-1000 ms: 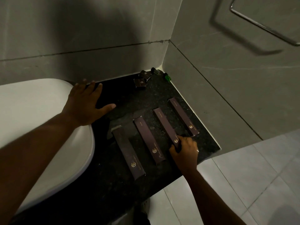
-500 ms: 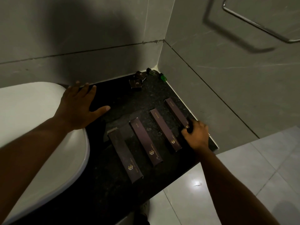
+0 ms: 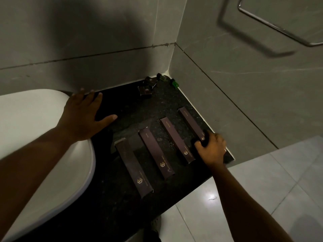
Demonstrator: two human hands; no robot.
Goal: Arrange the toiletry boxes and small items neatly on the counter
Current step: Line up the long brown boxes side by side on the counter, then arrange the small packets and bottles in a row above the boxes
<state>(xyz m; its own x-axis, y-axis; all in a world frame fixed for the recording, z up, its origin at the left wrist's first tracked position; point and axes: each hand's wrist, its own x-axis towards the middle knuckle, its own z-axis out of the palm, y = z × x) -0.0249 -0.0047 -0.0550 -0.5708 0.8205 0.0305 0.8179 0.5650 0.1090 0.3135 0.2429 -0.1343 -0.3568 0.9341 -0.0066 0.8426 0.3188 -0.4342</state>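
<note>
On the dark bench, four long boxes lie in a row, roughly parallel, slanting from far right to near left. Your right hand sits on the near end of the rightmost box, fingers curled down over that end; whether they pinch it or only press on it cannot be told. Your left hand lies flat, fingers spread, across the far edge of the white basin and onto the bench, holding nothing.

Step in hand, by my reading: squaring the rightmost box against its neighbours. The second box, third box and leftmost box look evenly spaced, though their near ends step toward you from right to left.

Small items sit loose in the far corner, with a green bottle just beside the wall; these look unsorted.

Next move calls for a light slide of the held box along the bench, keeping it parallel and apart from the second. Then attend to the corner cluster.
</note>
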